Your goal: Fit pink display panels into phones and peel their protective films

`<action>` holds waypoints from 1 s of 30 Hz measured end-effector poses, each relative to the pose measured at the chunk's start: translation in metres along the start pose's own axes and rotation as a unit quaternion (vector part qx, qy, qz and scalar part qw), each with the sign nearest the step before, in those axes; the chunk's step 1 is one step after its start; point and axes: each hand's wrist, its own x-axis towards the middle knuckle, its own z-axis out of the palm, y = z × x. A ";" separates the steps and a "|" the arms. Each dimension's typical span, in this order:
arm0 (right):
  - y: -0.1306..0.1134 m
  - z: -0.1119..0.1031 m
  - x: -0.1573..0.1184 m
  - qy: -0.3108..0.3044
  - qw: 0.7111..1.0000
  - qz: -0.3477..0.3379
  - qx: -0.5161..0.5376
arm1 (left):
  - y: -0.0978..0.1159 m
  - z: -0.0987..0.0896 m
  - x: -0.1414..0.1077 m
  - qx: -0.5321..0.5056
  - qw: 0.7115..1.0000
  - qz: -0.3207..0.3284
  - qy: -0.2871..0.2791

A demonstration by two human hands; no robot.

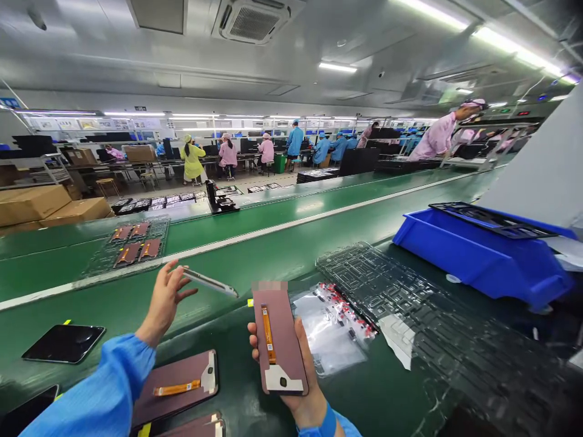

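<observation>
My right hand (306, 376) grips a phone screen panel (291, 331), its brown back facing me. An orange flex cable and a white patch with a dark oval spot show on that back. To the left, my left hand (164, 300) is raised over the green bench, its fingers at one end of a thin silver-edged plate (210, 281). That plate is seen nearly edge-on, so its faces are hidden. Below my left sleeve, another brown-backed screen panel (175, 388) lies on the bench, with part of one more (195, 426) nearer me.
A dark glossy screen (64, 343) lies at left. Beyond it, a clear tray (102, 258) carries several brown panels. Right of my hands are a plastic bag with small red parts (332, 331), clear moulded trays (387, 285) and a blue bin (464, 261). Co-workers stand and sit farther back.
</observation>
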 end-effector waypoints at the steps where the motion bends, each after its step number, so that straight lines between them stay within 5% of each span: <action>1: 0.001 0.001 -0.001 0.001 0.999 -0.016 -0.029 | 0.004 -0.012 -0.018 -0.026 1.000 -0.016 -0.001; 6: 0.013 0.002 -0.011 -0.029 0.976 -0.086 -0.200 | 0.004 -0.053 -0.112 -0.140 0.982 -0.123 -0.001; 12: 0.034 0.000 -0.025 -0.084 0.888 -0.080 -0.444 | -0.018 -0.062 -0.186 -0.176 0.967 -0.172 -0.061; 20: 0.049 0.010 -0.035 -0.193 0.730 -0.114 -0.645 | -0.024 -0.069 -0.209 -0.167 0.969 -0.169 -0.068; 30: 0.052 0.006 -0.037 -0.226 0.687 -0.113 -0.681 | -0.026 -0.065 -0.209 -0.156 0.974 -0.119 -0.116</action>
